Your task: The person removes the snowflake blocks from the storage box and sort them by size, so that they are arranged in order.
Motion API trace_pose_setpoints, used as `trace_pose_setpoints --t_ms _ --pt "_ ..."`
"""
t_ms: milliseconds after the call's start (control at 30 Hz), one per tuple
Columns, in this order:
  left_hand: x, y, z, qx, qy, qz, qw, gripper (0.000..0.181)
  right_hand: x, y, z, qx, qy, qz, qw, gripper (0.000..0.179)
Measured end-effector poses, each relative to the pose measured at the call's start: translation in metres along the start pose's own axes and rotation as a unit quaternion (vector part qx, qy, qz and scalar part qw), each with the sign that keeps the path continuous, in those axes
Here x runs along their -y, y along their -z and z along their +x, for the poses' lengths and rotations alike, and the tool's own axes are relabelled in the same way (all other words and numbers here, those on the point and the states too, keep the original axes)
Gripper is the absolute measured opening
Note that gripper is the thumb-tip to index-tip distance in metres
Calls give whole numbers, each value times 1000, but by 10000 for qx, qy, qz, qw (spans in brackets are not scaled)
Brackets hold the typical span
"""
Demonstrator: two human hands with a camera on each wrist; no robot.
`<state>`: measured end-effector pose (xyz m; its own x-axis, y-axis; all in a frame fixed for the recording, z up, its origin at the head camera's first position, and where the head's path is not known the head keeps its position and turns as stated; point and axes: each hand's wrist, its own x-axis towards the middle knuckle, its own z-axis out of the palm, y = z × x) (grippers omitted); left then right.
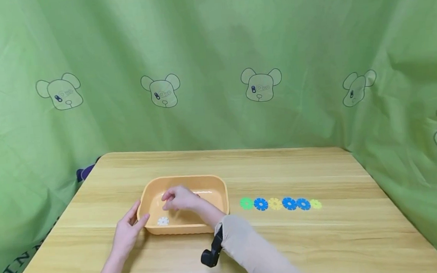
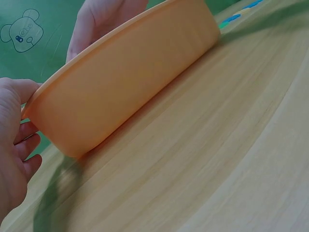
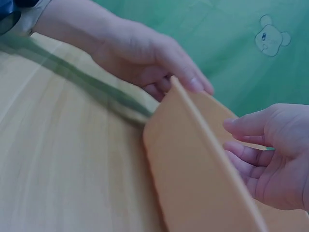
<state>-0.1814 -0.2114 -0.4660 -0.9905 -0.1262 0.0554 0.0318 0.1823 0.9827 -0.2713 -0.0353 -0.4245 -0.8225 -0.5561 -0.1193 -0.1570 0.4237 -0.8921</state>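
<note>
Left of centre on the table (image 1: 327,241), we see an orange basin (image 1: 179,229) standing upright. Our left hand (image 1: 126,233) grips its left end, thumb over the rim and fingers bent against the outer wall. Our right hand (image 1: 181,198) reaches inside, fingers loosely curled and thumb parted from them; we see nothing in its hold. Near the basin's front left corner lies a white disc (image 1: 160,222), notched like a flower.

Just beyond the basin's right wall, we find a row of six similar discs lying flat: a green disc (image 1: 243,204), a blue one, a yellow disc (image 1: 272,204), two more blue ones and a small yellow-green disc (image 1: 313,205). We cannot tell whether the last two blue ones overlap or merely touch.

The tabletop is pale wood grain with rounded far corners. Around it we have a creased green curtain (image 1: 202,30), printed with outlined bear heads; the rightmost is cut off by the frame edge. At lower left, dark lettering (image 1: 24,258) runs partly behind the table, and a purple patch (image 1: 85,172) by the far left corner is too covered to identify.

Our right hand and forearm hide part of the basin floor, where a tiny reddish mark (image 1: 197,194) is hard to make out. A black device (image 1: 211,255) sits at our right wrist, below a pale sleeve (image 1: 256,247) cut off by the bottom edge.
</note>
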Motion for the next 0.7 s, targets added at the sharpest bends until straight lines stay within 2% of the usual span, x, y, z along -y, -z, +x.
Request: trace_pose_setpoints --t_ms 267,567,700 --pt "-1 -1 0 -10 -60 -42 10000 63 -10 -14 3 194 -191 -85 9996 27" --pt "0 0 0 0 -64 21 10000 63 -19 -20 7 441 -11 -1103 9929 26" --pt "1 0 0 -2 -40 40 10000 63 -19 -22 5 658 226 -1647 9839 25"
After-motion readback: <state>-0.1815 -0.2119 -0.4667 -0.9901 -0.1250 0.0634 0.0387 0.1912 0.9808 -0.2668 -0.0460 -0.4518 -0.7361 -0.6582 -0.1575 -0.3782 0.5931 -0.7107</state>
